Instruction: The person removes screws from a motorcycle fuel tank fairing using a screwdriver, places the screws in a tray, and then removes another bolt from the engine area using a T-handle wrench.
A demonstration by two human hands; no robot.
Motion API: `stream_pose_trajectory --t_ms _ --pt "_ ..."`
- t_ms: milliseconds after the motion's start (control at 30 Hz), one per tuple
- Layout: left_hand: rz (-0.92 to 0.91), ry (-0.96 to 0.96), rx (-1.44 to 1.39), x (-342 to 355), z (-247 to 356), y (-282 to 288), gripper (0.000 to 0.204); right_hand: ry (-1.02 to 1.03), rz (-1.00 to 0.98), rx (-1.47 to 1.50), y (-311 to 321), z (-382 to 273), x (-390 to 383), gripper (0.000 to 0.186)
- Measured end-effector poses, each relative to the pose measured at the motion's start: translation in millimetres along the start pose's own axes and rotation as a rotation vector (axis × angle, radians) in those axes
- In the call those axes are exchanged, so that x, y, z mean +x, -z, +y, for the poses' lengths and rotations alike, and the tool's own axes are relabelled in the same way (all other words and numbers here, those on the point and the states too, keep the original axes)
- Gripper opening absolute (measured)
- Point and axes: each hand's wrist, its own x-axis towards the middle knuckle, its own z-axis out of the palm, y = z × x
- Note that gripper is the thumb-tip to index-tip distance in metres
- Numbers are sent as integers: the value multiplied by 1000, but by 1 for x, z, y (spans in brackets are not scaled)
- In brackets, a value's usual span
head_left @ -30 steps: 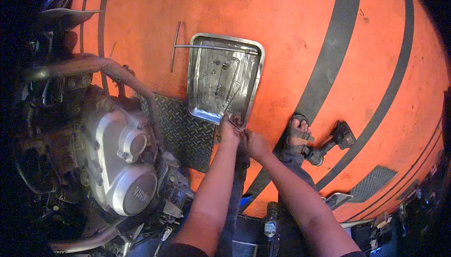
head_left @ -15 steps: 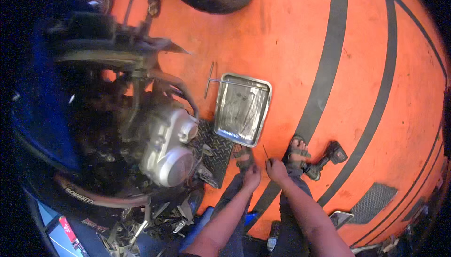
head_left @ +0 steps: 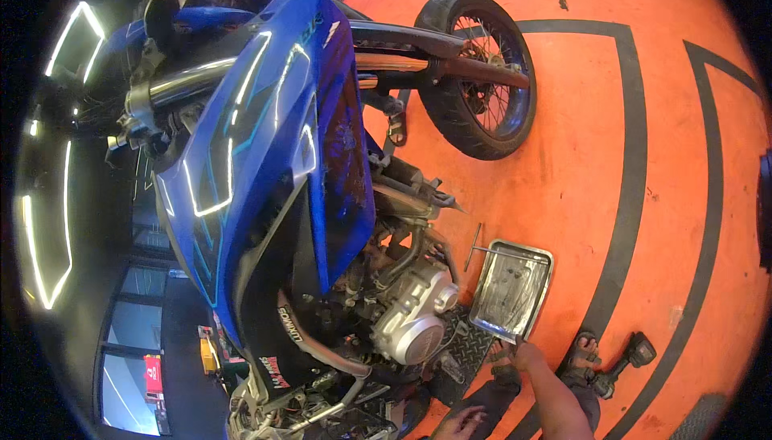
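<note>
My right hand [head_left: 527, 355] is at the near edge of a shallow metal tray [head_left: 480, 299], fingers closed. A small dark bit shows at its fingertips, too small to name. I cannot tell whether the hand touches the tray's rim. Lower and to the left, over my leg, my left hand [head_left: 460, 424] has loosely bent fingers apart, with nothing seen in them. Across the tray's far end lies a T-handle wrench [head_left: 507, 254], its crossbar out past the left rim. Left of the tray is the silver engine [head_left: 418, 319] of a blue motorcycle [head_left: 249, 151].
A black tread-plate mat [head_left: 466, 364] lies beneath the engine side. Right of my right foot [head_left: 585, 352], a cordless power tool [head_left: 626, 364] rests on the orange floor [head_left: 571, 191]. The front wheel [head_left: 482, 74] stands far off, with another person's foot [head_left: 397, 128] behind it.
My view has swung up and left, bringing in the motorcycle's blue body. The hands have parted: the right is now at the tray's edge, the left lower. The thin rod seen earlier is no longer distinct.
</note>
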Motion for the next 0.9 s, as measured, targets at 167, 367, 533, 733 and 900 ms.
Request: stream_pose_trajectory --t_ms 167,367,533,733,900 --pt "18 224 -542 8 -36 59 45 -7 -145 108 12 1 -76 58" --pt "6 -316 -1174 76 169 143 74 -154 563 -50 34 102 -98 40" --pt "-117 -349 -1907 121 239 164 56 -360 423 470 15 216 -143 31" --pt "71 -350 -1870 134 208 157 53 -746 227 887 60 193 -248 30" --pt "136 -337 -1771 136 225 153 64 -716 142 863 55 182 -276 31"
